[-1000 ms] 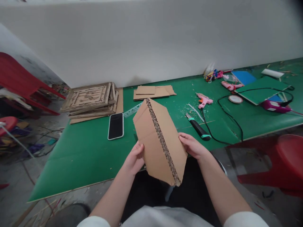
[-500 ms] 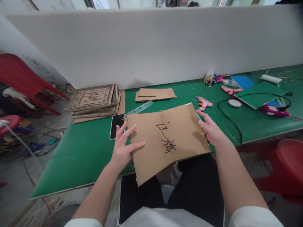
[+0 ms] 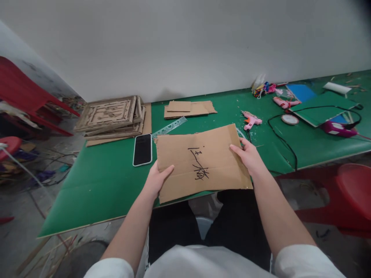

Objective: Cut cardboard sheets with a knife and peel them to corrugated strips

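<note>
Between my two hands is a flat piece of brown cardboard [image 3: 179, 154] with black handwritten characters, its near edge close to the table's front edge. My left hand [image 3: 156, 179] grips its left side, thumb on top and the other fingers hidden underneath. At the right side my right hand [image 3: 247, 154] pinches the edge, thumb on the upper face. Just beyond the left corner lie a phone [image 3: 142, 150] with a dark screen and a clear green ruler [image 3: 171, 127], partly covered by the cardboard. A pink glue gun [image 3: 251, 120] rests past the right corner.
Stacked cardboard panels in frames [image 3: 111, 116] sit at the back left. Smaller cardboard pieces [image 3: 188, 109] lie near the wall. Rightward are a tape roll [image 3: 290, 119], a black cable [image 3: 279, 135], a green board [image 3: 324, 106] and a purple device [image 3: 339, 129]. A red stool [image 3: 355, 189] stands right.
My left hand has moved from spread fingers over the cardboard to gripping its left edge. The cardboard's near left corner has swung up toward the table, and my right thumb now presses on top.
</note>
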`<state>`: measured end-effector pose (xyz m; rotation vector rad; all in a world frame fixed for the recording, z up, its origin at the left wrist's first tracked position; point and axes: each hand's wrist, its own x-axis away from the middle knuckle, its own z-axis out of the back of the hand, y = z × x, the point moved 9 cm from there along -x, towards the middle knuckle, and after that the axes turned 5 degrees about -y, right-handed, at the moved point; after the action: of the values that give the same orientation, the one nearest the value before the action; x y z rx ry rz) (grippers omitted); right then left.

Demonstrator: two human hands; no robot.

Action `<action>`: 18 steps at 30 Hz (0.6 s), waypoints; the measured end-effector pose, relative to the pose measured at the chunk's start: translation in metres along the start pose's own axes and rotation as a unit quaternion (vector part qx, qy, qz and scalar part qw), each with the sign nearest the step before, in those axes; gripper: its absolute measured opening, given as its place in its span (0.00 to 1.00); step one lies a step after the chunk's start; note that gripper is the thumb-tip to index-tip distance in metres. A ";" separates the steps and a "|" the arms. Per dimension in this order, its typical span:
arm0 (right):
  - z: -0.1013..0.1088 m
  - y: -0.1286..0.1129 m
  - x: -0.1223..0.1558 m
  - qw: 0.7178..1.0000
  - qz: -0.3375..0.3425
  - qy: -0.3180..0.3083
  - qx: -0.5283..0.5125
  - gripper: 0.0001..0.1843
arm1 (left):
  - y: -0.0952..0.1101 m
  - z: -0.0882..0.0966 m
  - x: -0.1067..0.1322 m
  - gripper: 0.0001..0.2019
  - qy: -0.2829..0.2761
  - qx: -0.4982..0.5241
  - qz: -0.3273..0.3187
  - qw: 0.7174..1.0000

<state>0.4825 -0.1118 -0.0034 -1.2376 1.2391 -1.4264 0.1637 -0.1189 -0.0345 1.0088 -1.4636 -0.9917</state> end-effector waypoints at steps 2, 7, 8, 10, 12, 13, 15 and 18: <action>0.001 -0.013 0.003 0.998 0.031 0.015 0.043 0.22 | 0.012 0.001 0.003 0.29 0.028 -0.034 -0.049 0.998; 0.019 -0.054 0.016 0.967 0.139 0.102 0.190 0.17 | 0.033 0.029 0.014 0.20 0.151 -0.181 -0.130 0.963; 0.022 -0.057 0.017 0.963 0.138 0.109 0.204 0.16 | 0.038 0.034 0.016 0.19 0.174 -0.214 -0.152 0.949; 0.025 -0.050 0.013 0.979 0.103 0.081 0.154 0.21 | 0.050 0.035 0.022 0.17 0.188 -0.257 -0.224 0.921; 0.018 -0.033 0.006 0.999 0.036 -0.002 0.023 0.32 | 0.064 0.024 0.027 0.15 0.135 -0.276 -0.321 0.896; 0.012 -0.024 0.004 0.998 0.001 -0.049 -0.042 0.36 | 0.070 0.015 0.031 0.14 0.088 -0.281 -0.368 0.882; 0.006 -0.007 0.001 0.984 -0.060 -0.114 -0.124 0.39 | 0.078 -0.001 0.039 0.13 -0.010 -0.305 -0.448 0.840; 0.017 0.014 -0.004 0.982 -0.105 -0.108 -0.117 0.23 | 0.078 -0.008 0.041 0.13 -0.061 -0.420 -0.493 0.760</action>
<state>0.4996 -0.1126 -0.0172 -1.6791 1.1775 -1.2765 0.1620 -0.1351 0.0529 0.9829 -0.2996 -2.2347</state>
